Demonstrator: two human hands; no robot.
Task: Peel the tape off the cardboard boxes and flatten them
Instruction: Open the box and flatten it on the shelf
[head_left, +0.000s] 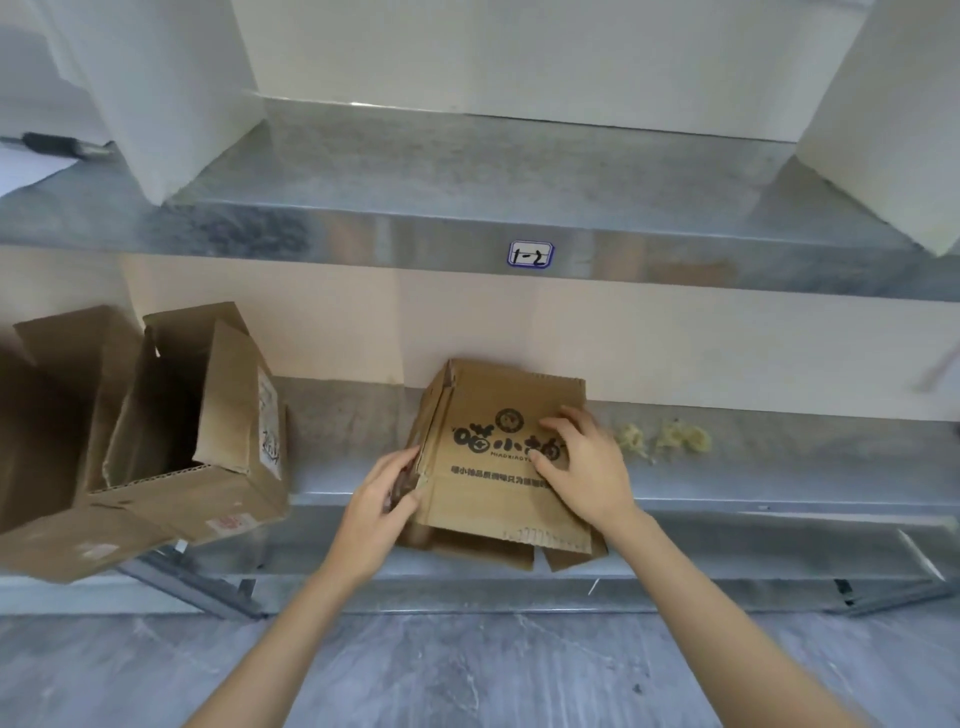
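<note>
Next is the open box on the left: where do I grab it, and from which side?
On the open box, probably the near corrugated edge, thumb inside, coming from the front with the left hand, which now grips the printed box. Its mouth faces up with flaps splayed, so that edge is free.

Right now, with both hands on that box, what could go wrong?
The printed box juts past the front of the shelf. With the left hand gripping its side edge and the right hand only pressing on top, it might slide off. The open box at left also overhangs and could tip if bumped.
</note>
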